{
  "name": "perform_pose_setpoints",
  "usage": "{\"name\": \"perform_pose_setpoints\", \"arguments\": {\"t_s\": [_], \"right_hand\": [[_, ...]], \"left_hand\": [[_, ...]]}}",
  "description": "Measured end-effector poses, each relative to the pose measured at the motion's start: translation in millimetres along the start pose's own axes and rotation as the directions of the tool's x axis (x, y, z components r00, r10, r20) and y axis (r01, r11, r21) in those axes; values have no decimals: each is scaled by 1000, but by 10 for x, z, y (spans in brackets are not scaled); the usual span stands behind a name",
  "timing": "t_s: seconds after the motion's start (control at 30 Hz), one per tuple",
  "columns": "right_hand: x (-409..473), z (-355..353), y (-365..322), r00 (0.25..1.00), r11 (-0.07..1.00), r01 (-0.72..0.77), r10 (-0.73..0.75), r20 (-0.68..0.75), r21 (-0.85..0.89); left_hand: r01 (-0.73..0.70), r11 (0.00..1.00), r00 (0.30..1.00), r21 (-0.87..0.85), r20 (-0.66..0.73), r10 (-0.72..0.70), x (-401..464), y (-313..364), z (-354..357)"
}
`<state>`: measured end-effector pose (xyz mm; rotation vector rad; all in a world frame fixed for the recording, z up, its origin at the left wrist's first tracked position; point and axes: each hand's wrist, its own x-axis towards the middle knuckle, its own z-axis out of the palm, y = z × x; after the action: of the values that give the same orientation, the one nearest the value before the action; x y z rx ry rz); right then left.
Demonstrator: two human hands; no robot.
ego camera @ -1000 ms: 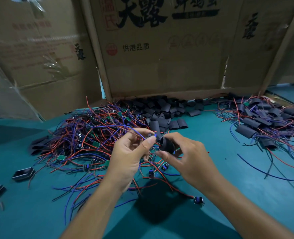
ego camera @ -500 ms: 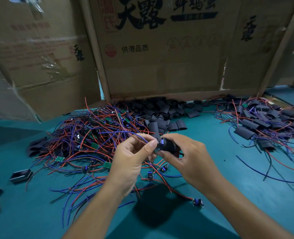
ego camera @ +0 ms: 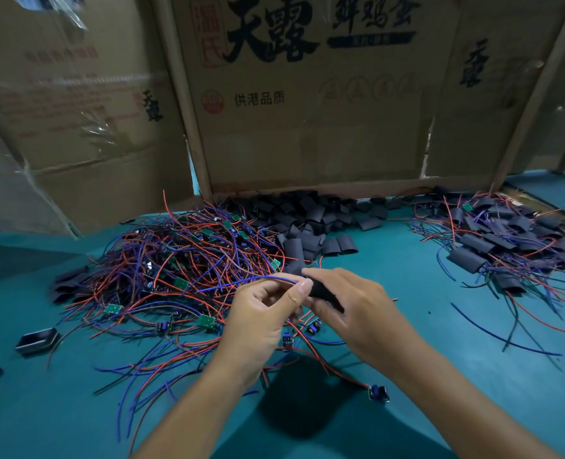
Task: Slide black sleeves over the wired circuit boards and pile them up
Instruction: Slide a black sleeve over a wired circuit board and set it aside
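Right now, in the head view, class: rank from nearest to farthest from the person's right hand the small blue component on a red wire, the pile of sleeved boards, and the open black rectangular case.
Measured from the right hand:
1. Small blue component, just below it.
2. Pile of sleeved boards, far right.
3. Open black rectangular case, far left.

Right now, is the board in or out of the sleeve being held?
In, mostly: no green board shows at the black sleeve; wires exit its left end into the left hand. Full seating: cannot tell.

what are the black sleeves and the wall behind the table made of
Black sleeves: seemingly thin matte plastic or rubber tubing, perhaps heat-shrink; they lie flattened and creased without shine. Back wall: brown corrugated cardboard, plainly opened-out printed cartons with fold lines and torn edges.
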<state>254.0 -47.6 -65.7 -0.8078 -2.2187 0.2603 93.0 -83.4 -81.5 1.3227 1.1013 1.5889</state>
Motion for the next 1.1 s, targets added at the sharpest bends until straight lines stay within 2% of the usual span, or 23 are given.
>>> {"name": "perform_pose_setpoints", "arguments": {"t_s": [0.23, 0.53, 0.6, 0.67, 0.73, 0.83, 0.93, 0.97, 1.0, 1.1], "right_hand": [[13, -51, 71, 983, 995, 14, 5, 182, -103], [69, -217, -52, 960, 974, 55, 9, 280, -218], [117, -306, 45, 946, 950, 47, 57, 320, -310], [199, -491, 302, 929, 879, 37, 145, 341, -475], [304, -757, 668, 919, 787, -65, 287, 271, -613], [451, -1193, 1267, 896, 637, -276, 441, 48, -720], [608, -1397, 1679, 801, 463, -463, 584, -132, -756], [678, -1324, 1715, 779, 468, -505, 609, -150, -725], [756, -1172, 1691, 777, 526, -522, 618, -121, -672], [982, -397, 1370, 862, 803, -359, 481, 162, -475]], "left_hand": [[25, 999, 1000, -21, 11, -25, 17, -41, -16], [80, 987, 997, -141, 5, -80, 21, -19, -1], [86, 987, 996, -134, -24, -90, 29, 17, -22], [59, 998, 994, -2, -95, -59, 55, 52, -105], [16, 983, 984, 180, -177, 16, 85, 78, -225], [-10, 905, 961, 424, -247, 127, 119, 93, -391], [4, 805, 940, 593, -277, 200, 141, 91, -498], [22, 780, 937, 626, -285, 202, 150, 81, -526], [39, 757, 937, 653, -287, 199, 155, 63, -552], [81, 695, 943, 714, -281, 179, 148, 10, -594]]}}
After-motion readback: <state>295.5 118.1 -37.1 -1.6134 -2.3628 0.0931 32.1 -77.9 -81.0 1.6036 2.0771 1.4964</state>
